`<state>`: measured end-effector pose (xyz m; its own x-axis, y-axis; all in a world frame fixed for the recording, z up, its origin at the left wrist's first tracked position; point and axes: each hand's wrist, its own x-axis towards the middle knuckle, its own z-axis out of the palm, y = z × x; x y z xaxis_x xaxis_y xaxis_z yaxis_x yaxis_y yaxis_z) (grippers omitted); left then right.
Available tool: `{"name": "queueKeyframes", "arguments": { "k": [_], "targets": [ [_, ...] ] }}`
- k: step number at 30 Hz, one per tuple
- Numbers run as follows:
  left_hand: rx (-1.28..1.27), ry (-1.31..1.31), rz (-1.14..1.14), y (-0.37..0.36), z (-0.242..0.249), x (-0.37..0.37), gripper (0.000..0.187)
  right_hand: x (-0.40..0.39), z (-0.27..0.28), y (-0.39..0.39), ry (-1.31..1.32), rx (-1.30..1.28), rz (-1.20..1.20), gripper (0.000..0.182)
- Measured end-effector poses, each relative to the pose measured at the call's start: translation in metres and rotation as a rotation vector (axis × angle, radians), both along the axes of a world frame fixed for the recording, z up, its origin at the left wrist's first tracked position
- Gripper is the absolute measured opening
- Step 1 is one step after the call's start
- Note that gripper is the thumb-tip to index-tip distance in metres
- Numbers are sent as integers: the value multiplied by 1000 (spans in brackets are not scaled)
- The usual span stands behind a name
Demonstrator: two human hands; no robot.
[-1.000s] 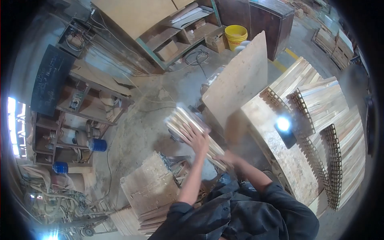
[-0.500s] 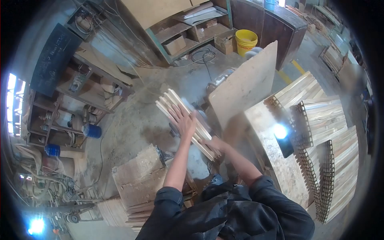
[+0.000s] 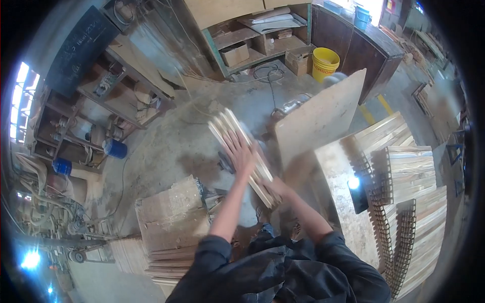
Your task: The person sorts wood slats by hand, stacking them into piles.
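A bundle of several pale wooden strips [image 3: 229, 122] is held slantwise in front of me, its far end up and to the left. My left hand [image 3: 242, 154] lies across the upper face of the strips with its fingers stretched over them and its thumb along the right side. Lower down, my right hand [image 3: 275, 188] grips the bundle near its close end, fingers partly hidden and slightly blurred. Beneath the bundle, a dark round machine part [image 3: 226, 162] shows only in part. An upright panel [image 3: 321, 113] stands to the right of the strips.
To the right, wooden panels with notched ends [image 3: 411, 174] lie stacked beside a phone [image 3: 358, 194] on a board [image 3: 338, 171]. A wood stack [image 3: 172, 217] stands at lower left. Further off are a yellow bucket [image 3: 325, 63], shelves [image 3: 237, 35] and a floor cable [image 3: 273, 91].
My view has turned slightly, so the surroundings sit differently in the frame. Both hands still hold the bundle of strips, with little change in its slant.
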<state>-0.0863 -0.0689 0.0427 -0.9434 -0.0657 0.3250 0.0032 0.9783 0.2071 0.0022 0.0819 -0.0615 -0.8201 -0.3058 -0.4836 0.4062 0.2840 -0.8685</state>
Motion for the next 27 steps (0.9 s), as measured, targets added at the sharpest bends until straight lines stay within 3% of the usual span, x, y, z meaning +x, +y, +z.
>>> {"name": "queueKeyframes", "arguments": {
  "k": [1,4,6,9,12,15,17,19,22,23,25,27],
  "targets": [
    [-21,14,5,-8,2,-13,84,-14,39,-3,-40,82,60,96],
    [-19,-1,8,-13,-1,-12,85,-11,11,-16,1,27,-22,98],
    [1,-60,-4,2,-11,16,88,21,14,2,-61,72,6,92],
    [100,-114,-16,35,-35,84,90,79,62,35,-273,2,107,85],
    [129,-175,11,52,-46,122,88,120,-5,47,-139,64,34,85],
    [143,-89,15,34,-26,81,87,74,-17,34,-148,138,118,85],
    [117,7,27,13,-11,31,86,27,10,14,-67,-2,44,84],
    [131,60,29,-5,5,-6,85,-16,52,0,-172,127,124,86],
    [78,40,38,-12,4,-11,86,-13,75,-9,-153,98,35,91],
    [118,16,19,-8,3,-1,87,-4,24,-5,-41,68,18,90],
    [195,-28,-17,12,-8,41,89,41,38,9,-141,104,21,91],
    [202,-107,-8,33,-24,91,93,92,21,27,-44,-12,-12,87]
  ]
}}
